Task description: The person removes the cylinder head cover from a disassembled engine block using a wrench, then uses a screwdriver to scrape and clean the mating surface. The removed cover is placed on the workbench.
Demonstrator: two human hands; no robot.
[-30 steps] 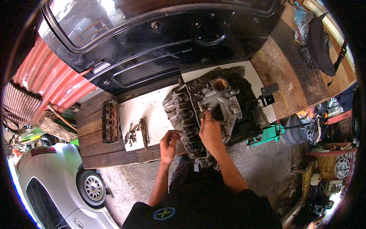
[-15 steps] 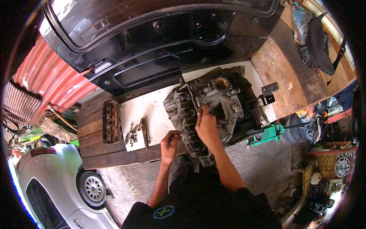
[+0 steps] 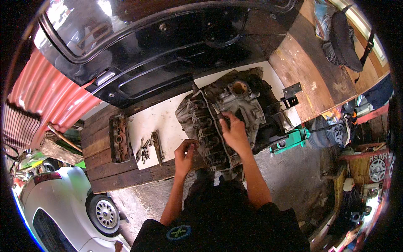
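A greasy grey engine cylinder head (image 3: 203,126) with a row of valve gear lies on the bench, joined to a cast manifold with a round port (image 3: 239,88). My right hand (image 3: 234,133) is over its middle, fingers bent and closed at a long rail along the valve gear. Whatever those fingers hold is too small to make out. Beside the near left edge of the engine part is my left hand (image 3: 184,156), fingers curled against the thumb. I cannot see clearly what is between them.
Several bolts (image 3: 143,151) and a long metal piece (image 3: 158,147) lie left on a white board (image 3: 168,113). A rusty valve cover (image 3: 120,138) sits on the wooden planks. Behind stands a black vehicle door panel (image 3: 168,59). A green metal stand (image 3: 291,140) is at right.
The view has shifted slightly. My right hand has moved a little to the right over the engine part, and its fingers have bent. My left hand stays beside the edge, with its fingers more curled.
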